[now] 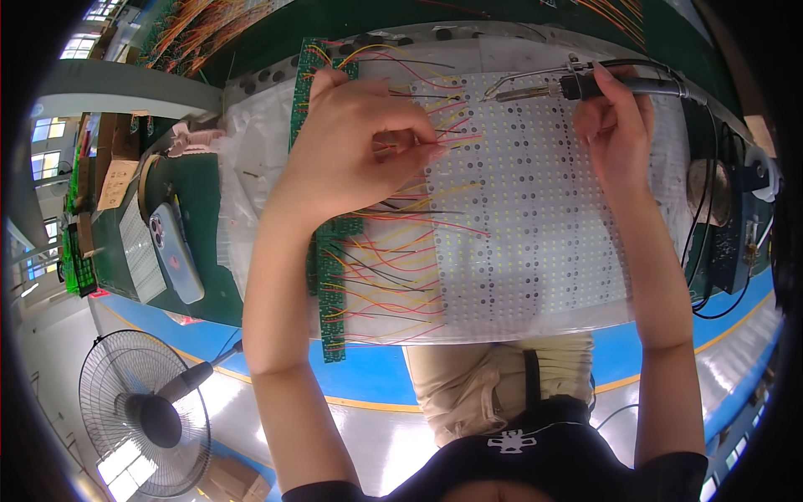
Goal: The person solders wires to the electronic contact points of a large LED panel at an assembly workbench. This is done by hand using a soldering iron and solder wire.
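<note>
My left hand (351, 142) reaches over a long green circuit board strip (332, 297), its thumb and forefinger pinched on a thin wire near the left edge of a white dotted LED panel (527, 217). Other fingers of that hand rest near the strip's upper end. Many red, yellow and black wires (389, 293) run from the strip to the panel. In my right hand (619, 138) is a soldering iron (648, 86) with a thin metal tube clamped along it. Its tip points left, over the upper part of the panel.
A phone (176, 251) lies on the green table at the left, beside a white sheet. Black cables (707, 243) hang at the right, near a round brown item (708, 192). Bundles of orange wires lie along the far edge. A fan (146, 410) stands on the floor.
</note>
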### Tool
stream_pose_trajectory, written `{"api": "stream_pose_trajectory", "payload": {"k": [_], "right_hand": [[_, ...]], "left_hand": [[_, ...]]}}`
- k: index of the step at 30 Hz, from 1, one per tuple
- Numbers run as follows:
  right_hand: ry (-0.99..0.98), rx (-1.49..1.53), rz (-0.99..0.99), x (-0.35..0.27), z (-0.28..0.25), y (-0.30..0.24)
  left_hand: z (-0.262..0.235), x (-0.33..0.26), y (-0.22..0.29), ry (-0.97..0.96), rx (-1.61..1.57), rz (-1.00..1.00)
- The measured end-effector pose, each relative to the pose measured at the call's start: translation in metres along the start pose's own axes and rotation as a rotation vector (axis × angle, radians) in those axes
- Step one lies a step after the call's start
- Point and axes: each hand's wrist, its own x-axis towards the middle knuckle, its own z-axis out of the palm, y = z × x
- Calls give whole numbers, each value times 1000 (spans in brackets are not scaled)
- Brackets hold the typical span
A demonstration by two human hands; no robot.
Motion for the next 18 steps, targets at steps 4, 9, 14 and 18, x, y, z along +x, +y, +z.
{"api": "stream_pose_trajectory", "payload": {"k": [4,9,14,18], "right_hand": [[22,-15,-9,0,-1,1],[35,23,-11,-2,4,-3],[71,21,22,-2,3,-2],[17,41,43,-3,-1,-2]], "left_hand": [[-1,0,-2,36,84,30],[-6,-2,-1,51,105,88],[5,-2,-8,37,-133,20],[14,-3,-8,36,-263,-212]]}}
